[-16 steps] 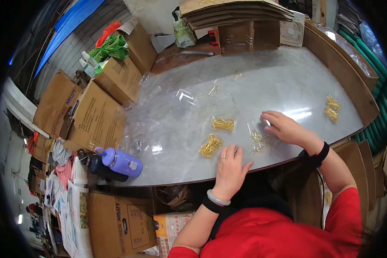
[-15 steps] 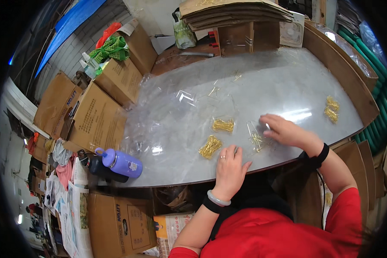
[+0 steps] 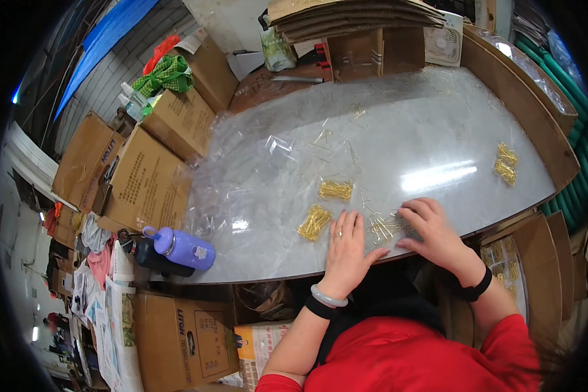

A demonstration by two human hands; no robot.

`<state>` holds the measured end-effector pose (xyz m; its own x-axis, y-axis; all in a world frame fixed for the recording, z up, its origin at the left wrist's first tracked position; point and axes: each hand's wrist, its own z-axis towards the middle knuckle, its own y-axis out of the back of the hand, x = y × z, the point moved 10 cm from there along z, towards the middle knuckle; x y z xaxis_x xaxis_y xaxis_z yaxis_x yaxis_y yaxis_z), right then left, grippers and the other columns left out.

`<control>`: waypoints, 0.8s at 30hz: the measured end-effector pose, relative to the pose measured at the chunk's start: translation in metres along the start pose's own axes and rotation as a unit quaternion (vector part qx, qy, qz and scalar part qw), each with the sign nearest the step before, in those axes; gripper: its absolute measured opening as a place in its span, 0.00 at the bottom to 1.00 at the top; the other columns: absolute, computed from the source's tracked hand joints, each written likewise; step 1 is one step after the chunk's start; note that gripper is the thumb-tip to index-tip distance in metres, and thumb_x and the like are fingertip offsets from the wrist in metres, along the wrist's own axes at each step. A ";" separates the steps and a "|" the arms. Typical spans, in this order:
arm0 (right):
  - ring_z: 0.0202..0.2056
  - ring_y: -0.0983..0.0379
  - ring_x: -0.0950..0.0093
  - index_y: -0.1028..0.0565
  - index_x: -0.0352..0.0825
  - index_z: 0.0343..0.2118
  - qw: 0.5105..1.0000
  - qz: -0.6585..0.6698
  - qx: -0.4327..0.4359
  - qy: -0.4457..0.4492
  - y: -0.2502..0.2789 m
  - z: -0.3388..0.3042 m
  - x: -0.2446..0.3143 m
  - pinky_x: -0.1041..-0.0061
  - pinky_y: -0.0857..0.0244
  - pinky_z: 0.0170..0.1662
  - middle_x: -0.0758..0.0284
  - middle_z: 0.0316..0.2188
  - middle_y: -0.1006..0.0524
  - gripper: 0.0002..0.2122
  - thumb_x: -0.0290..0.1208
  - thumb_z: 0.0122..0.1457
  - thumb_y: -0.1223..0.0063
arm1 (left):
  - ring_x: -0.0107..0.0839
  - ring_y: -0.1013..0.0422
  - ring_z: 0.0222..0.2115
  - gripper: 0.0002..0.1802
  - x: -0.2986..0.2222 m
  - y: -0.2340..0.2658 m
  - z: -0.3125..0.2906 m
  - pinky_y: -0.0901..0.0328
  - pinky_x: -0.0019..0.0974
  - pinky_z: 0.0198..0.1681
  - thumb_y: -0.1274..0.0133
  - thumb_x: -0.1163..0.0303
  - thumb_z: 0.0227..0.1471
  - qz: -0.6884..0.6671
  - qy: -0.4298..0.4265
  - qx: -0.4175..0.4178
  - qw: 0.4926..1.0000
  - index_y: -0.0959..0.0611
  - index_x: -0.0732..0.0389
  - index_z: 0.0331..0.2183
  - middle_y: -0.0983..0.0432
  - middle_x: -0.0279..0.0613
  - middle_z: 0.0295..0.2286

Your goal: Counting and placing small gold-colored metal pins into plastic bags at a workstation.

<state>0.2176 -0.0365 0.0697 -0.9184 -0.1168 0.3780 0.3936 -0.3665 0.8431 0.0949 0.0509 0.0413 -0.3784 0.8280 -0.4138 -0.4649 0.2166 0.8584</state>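
My left hand lies flat near the table's front edge, fingers stretched out and thumb apart, with nothing in it. Across a small gap, my right hand rests on the table with its fingers a little bent and spread from the thumb. Loose gold-coloured wire pieces lie between the two hands, their right end close to or under my right fingertips. Just left of my left hand is a bundle of similar gold wire pieces. A second gold bundle, apparently in clear plastic, sits behind it.
Another gold bundle lies at the far right of the grey table. A purple bottle and a black bottle stand at the left front corner. Cardboard boxes line the left side; a cardboard wall borders the right.
My right hand has moved nearer to my body and slightly left, beside the loose wire pieces. The pieces now lie closer together and nearer the front edge. My left hand has barely shifted.
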 end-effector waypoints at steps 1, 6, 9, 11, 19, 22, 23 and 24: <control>0.53 0.34 0.57 0.26 0.38 0.52 0.999 -0.034 -0.009 -0.037 0.004 -0.005 -0.009 0.58 0.40 0.59 0.62 0.51 0.28 0.24 0.31 0.51 0.35 | 0.57 0.46 0.62 0.47 0.000 -0.001 0.001 0.53 0.57 0.66 0.37 0.50 0.50 -0.001 0.001 0.002 1.000 0.34 0.75 0.58 0.40 0.60 0.58; 0.44 0.29 0.64 0.20 0.38 0.40 0.996 -0.034 -0.071 -0.032 -0.003 0.000 -0.003 0.64 0.34 0.48 0.67 0.40 0.24 0.13 0.28 0.50 0.36 | 0.56 0.46 0.63 0.36 -0.007 -0.008 0.009 0.52 0.58 0.66 0.39 0.59 0.53 -0.021 -0.029 0.037 0.999 0.30 0.69 0.57 0.39 0.55 0.58; 0.43 0.28 0.64 0.20 0.37 0.39 0.997 -0.017 -0.077 -0.002 -0.009 0.007 0.010 0.66 0.32 0.46 0.66 0.37 0.24 0.11 0.24 0.51 0.39 | 0.56 0.45 0.62 0.31 -0.006 -0.006 0.008 0.51 0.58 0.66 0.41 0.64 0.54 -0.028 -0.040 0.019 0.999 0.27 0.67 0.56 0.37 0.54 0.58; 0.42 0.28 0.61 0.20 0.35 0.39 0.997 0.056 -0.047 0.011 -0.011 0.015 0.010 0.65 0.32 0.46 0.63 0.38 0.24 0.10 0.23 0.53 0.42 | 0.56 0.45 0.62 0.29 -0.006 -0.008 0.006 0.51 0.57 0.65 0.41 0.66 0.55 -0.029 -0.048 0.015 0.998 0.27 0.67 0.55 0.37 0.54 0.57; 0.44 0.28 0.57 0.21 0.32 0.40 0.998 -0.047 0.052 -0.004 -0.020 0.077 -0.020 0.62 0.32 0.48 0.58 0.40 0.25 0.10 0.30 0.57 0.43 | 0.58 0.39 0.58 0.27 -0.006 0.002 -0.001 0.47 0.54 0.64 0.42 0.68 0.55 -0.073 -0.058 -0.041 0.995 0.27 0.69 0.54 0.33 0.54 0.55; 0.44 0.28 0.57 0.21 0.32 0.41 0.995 -0.047 0.087 0.005 -0.037 0.082 -0.015 0.62 0.33 0.49 0.58 0.41 0.25 0.12 0.34 0.58 0.43 | 0.59 0.38 0.56 0.34 -0.003 0.010 -0.005 0.43 0.51 0.62 0.37 0.62 0.52 -0.109 -0.044 -0.069 0.991 0.28 0.71 0.54 0.32 0.57 0.53; 0.44 0.29 0.57 0.22 0.32 0.42 0.995 -0.040 0.093 0.019 -0.042 0.081 -0.011 0.62 0.33 0.49 0.59 0.41 0.25 0.13 0.36 0.58 0.43 | 0.58 0.38 0.56 0.37 -0.007 0.015 -0.006 0.42 0.51 0.61 0.35 0.59 0.50 -0.106 -0.038 -0.077 0.991 0.29 0.72 0.54 0.33 0.58 0.53; 0.44 0.29 0.57 0.22 0.32 0.42 0.995 -0.040 0.093 0.018 -0.042 0.081 -0.011 0.62 0.33 0.49 0.59 0.41 0.25 0.13 0.36 0.58 0.43 | 0.58 0.38 0.56 0.41 -0.008 0.018 -0.007 0.41 0.50 0.61 0.32 0.57 0.47 -0.104 -0.032 -0.085 0.990 0.29 0.73 0.54 0.33 0.60 0.54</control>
<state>0.2145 0.0549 0.0613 -0.9464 -0.1278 0.2965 0.3173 -0.1986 0.9273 0.0841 0.0444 0.0578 -0.2119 0.8067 -0.5517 -0.6576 0.2999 0.6911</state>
